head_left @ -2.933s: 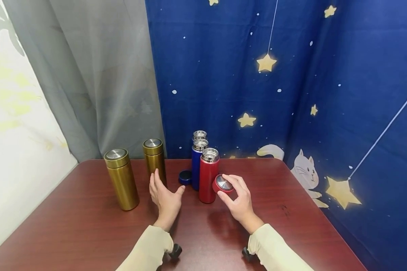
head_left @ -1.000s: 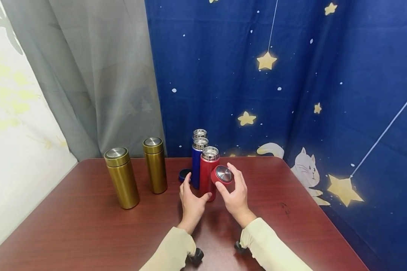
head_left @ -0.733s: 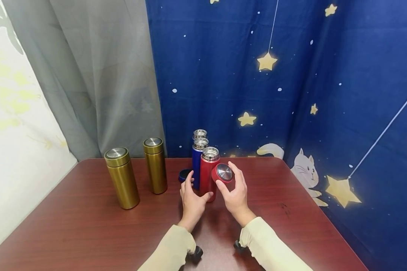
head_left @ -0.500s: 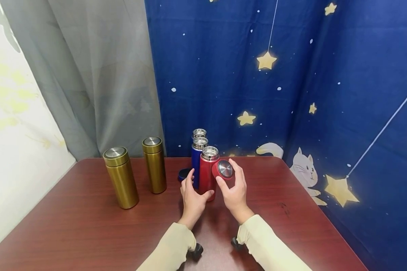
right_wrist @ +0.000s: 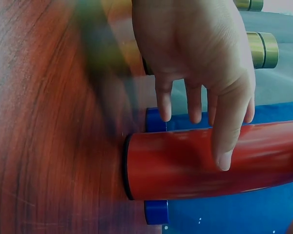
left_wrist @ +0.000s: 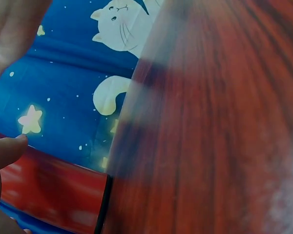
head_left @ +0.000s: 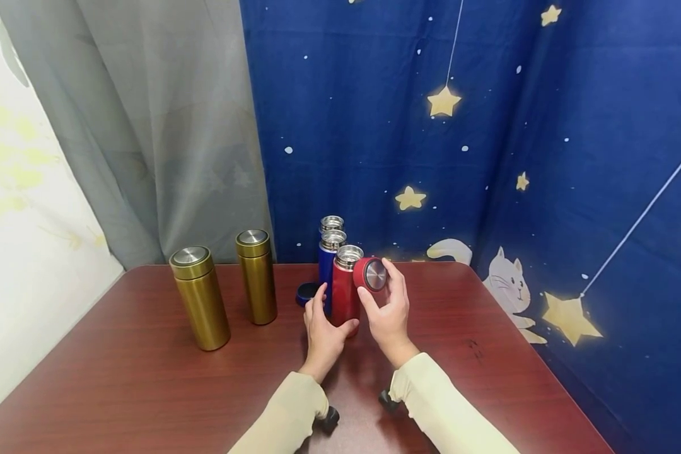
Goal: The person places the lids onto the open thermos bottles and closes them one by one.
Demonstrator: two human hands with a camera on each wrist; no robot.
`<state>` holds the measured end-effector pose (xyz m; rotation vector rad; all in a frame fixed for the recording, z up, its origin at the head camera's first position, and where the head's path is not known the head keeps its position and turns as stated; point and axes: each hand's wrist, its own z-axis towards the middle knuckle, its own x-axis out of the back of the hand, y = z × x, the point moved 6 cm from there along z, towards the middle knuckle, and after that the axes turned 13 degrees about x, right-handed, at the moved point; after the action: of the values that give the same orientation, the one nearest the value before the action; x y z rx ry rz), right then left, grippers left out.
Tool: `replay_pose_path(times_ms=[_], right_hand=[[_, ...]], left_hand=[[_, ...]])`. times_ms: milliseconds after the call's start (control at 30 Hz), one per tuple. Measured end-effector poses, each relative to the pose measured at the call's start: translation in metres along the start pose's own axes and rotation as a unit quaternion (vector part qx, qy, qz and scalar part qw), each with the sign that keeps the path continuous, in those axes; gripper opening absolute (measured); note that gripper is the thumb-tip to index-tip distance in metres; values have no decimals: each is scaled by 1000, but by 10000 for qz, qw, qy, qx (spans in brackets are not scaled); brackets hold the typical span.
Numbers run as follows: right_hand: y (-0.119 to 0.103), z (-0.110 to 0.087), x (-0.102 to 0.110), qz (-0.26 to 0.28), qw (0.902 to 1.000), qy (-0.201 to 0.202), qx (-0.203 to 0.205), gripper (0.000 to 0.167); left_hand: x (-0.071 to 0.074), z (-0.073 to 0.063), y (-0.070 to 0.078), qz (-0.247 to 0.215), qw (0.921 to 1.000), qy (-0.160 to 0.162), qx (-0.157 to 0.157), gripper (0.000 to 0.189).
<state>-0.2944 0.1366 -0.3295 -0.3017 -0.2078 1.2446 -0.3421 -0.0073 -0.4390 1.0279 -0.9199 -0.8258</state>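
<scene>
My left hand (head_left: 325,337) grips the lower part of an uncapped red thermos (head_left: 346,296), thumb in front and fingers at its left side. In the right wrist view the left thumb (right_wrist: 229,126) lies across the red body. Between right thumb and fingers, my right hand (head_left: 390,312) pinches a red lid (head_left: 370,274), tipped on its side, its steel top facing right, level with the thermos's upper part. Behind stands an uncapped blue thermos (head_left: 325,265), partly hidden. Past it shows the steel neck of another open thermos (head_left: 332,222). A blue lid (head_left: 306,294) lies left of them.
Two capped gold thermoses, a nearer one (head_left: 202,302) and a farther one (head_left: 257,280), stand to the left on the reddish wooden table (head_left: 119,378). A grey curtain (head_left: 198,126) and a blue starry curtain (head_left: 369,126) hang behind the table's far edge.
My left hand has moved right from beside the farther gold thermos to the red thermos. The right hand has raised the red lid and tipped it from face-up onto its side.
</scene>
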Motion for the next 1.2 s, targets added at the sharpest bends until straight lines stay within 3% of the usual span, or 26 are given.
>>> replay_pose_path(times_ms=[433,733,1000,1200], right_hand=[[5,6,-7,-43,9999,16,-146,61],[6,14,-10,-215,9993,-34,-317,60],[6,18,-12,-371,9989,-65,-290,60],[7,21,-14,-489,9983,-152,-266,58]], left_hand=[[-3,4,1,47,10000,-27,24,98],[-9,7,2,219,9996,-80,-137,97],[-12,13,7,198,9993,-20,-318,98],[-14,14,8,171,9995,6,-260,97]])
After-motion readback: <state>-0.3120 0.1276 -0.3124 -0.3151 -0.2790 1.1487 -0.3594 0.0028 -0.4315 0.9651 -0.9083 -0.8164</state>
